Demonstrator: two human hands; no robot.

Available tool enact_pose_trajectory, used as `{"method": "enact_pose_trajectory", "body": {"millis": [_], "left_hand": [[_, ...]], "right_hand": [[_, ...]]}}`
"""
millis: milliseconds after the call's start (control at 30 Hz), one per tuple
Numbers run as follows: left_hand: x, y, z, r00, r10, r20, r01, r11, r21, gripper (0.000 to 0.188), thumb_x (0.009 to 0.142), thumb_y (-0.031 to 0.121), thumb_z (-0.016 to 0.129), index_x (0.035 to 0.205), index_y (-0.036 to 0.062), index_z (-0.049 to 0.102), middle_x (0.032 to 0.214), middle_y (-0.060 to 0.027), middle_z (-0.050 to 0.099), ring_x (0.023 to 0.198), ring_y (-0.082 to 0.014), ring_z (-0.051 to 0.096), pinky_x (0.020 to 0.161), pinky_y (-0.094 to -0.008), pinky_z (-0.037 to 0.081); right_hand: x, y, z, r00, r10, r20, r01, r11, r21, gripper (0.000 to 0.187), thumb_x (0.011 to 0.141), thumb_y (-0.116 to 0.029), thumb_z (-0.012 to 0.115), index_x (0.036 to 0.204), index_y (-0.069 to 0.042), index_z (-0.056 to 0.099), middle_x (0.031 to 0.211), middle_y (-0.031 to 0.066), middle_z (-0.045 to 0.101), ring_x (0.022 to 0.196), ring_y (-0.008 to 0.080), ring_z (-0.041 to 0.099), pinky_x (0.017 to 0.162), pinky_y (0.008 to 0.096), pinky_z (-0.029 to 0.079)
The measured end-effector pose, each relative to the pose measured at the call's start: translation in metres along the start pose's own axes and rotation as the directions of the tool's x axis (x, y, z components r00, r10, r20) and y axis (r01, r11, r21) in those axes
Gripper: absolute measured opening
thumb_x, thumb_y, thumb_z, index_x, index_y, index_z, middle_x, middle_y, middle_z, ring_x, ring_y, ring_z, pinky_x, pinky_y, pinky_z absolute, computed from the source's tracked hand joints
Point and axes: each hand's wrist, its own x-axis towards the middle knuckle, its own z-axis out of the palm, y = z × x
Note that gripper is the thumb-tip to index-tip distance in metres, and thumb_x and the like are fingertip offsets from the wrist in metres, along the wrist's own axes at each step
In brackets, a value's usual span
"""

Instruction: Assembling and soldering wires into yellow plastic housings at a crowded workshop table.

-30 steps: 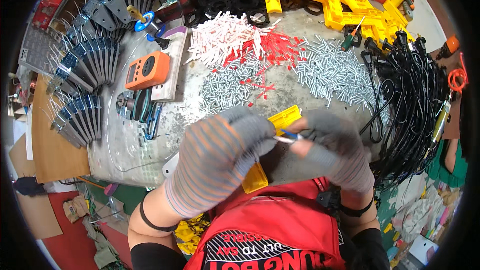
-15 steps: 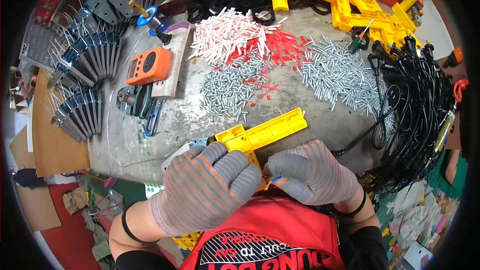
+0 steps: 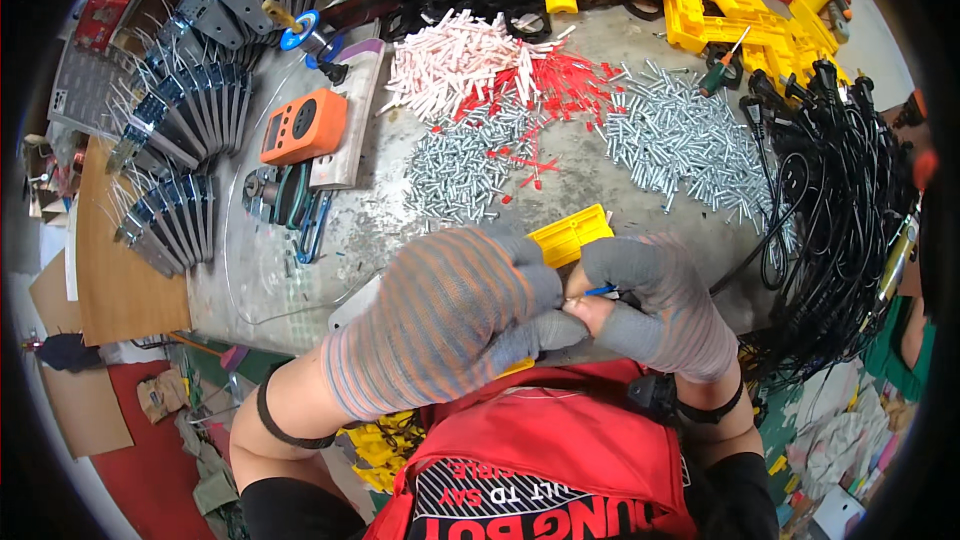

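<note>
Both my hands wear grey striped gloves with bare fingertips and meet above the table's near edge. A thin blue wire [image 3: 600, 290] is pinched between the thumb and fingers of my right hand [image 3: 662, 315]. My left hand [image 3: 440, 315] is closed, its fingertips against those of the right near the wire's end; what it grips is hidden. Behind the hands, a yellow plastic housing [image 3: 570, 236] shows its far end, the rest covered by my left hand. A grey metal plate [image 3: 358, 302] peeks out beside that hand.
Beyond lie piles of silver screws [image 3: 465, 165], more screws [image 3: 690, 145], white sleeves [image 3: 450, 60] and red strips [image 3: 565, 85]. An orange meter [image 3: 305, 127] and pliers [image 3: 290, 195] are at left, near fanned metal plates [image 3: 180, 220]. Black cables [image 3: 840, 200] heap at right; yellow housings [image 3: 690, 0] stack behind.
My left hand has moved right and forward, covering most of the yellow housing, and its fingertips now meet the right hand's. The blue wire has risen with my right hand.
</note>
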Motion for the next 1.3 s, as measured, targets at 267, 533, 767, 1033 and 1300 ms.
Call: {"method": "enact_pose_trajectory", "body": {"millis": [267, 533, 767, 1033, 1300], "left_hand": [[-0.021, 0.029, 0.032, 0.983, -0.154, 0.104, 0.160, 0.418, -0.894, 0.027, 0.090, 0.019, 0.061, 0.070, 0.0012, 0.056, 0.062, -0.0067, 0.052, 0.052, -0.0236, 0.049, 0.052, -0.0309, 0.038], [-0.085, 0.019, -0.030, 0.627, -0.273, -0.730, -0.045, 0.922, -0.383, 0.025, 0.086, 0.031, 0.063, 0.083, 0.0058, 0.065, 0.082, -0.0035, 0.066, 0.074, -0.0167, 0.062, 0.062, -0.0300, 0.048], [-0.068, -0.017, -0.071, 0.889, -0.435, -0.143, 0.447, 0.759, 0.473, 0.022, 0.086, 0.020, 0.066, 0.100, 0.0029, 0.065, 0.079, -0.0113, 0.063, 0.074, -0.0265, 0.062, 0.065, -0.0362, 0.046], [0.038, -0.117, -0.016, 0.868, -0.431, -0.246, 0.495, 0.716, 0.493, 0.015, 0.081, 0.021, 0.069, 0.088, 0.0080, 0.071, 0.087, -0.0112, 0.067, 0.083, -0.0326, 0.065, 0.074, -0.0408, 0.051], [0.053, -0.112, -0.024, 0.852, -0.518, -0.080, 0.464, 0.675, 0.573, 0.012, 0.079, 0.018, 0.067, 0.080, 0.0067, 0.068, 0.080, -0.0154, 0.067, 0.080, -0.0340, 0.065, 0.072, -0.0417, 0.051]], "right_hand": [[-0.008, 0.003, -0.010, 0.936, -0.228, 0.267, 0.238, 0.971, -0.005, 0.014, 0.076, -0.019, 0.067, 0.074, -0.006, 0.061, 0.062, 0.0064, 0.059, 0.053, 0.0305, 0.056, 0.047, 0.0354, 0.043], [-0.024, -0.002, -0.013, 0.999, -0.008, -0.047, 0.021, 0.961, 0.275, 0.013, 0.082, -0.013, 0.061, 0.084, -0.001, 0.064, 0.079, 0.0050, 0.063, 0.075, 0.0120, 0.058, 0.067, 0.0274, 0.046], [-0.006, 0.017, 0.006, 0.983, 0.065, -0.169, 0.038, 0.841, 0.539, 0.025, 0.086, -0.032, 0.056, 0.080, -0.008, 0.052, 0.072, -0.0023, 0.044, 0.065, 0.0074, 0.038, 0.058, 0.0222, 0.030], [-0.017, 0.040, 0.023, 0.870, 0.158, -0.466, 0.138, 0.832, 0.538, 0.030, 0.088, -0.035, 0.065, 0.082, -0.006, 0.057, 0.074, -0.0044, 0.051, 0.067, 0.0055, 0.043, 0.058, 0.0233, 0.032], [-0.019, 0.043, 0.018, 0.882, 0.112, -0.458, 0.165, 0.837, 0.522, 0.025, 0.090, -0.029, 0.063, 0.080, -0.007, 0.058, 0.074, -0.0057, 0.052, 0.069, 0.0064, 0.045, 0.061, 0.0256, 0.036]]}}
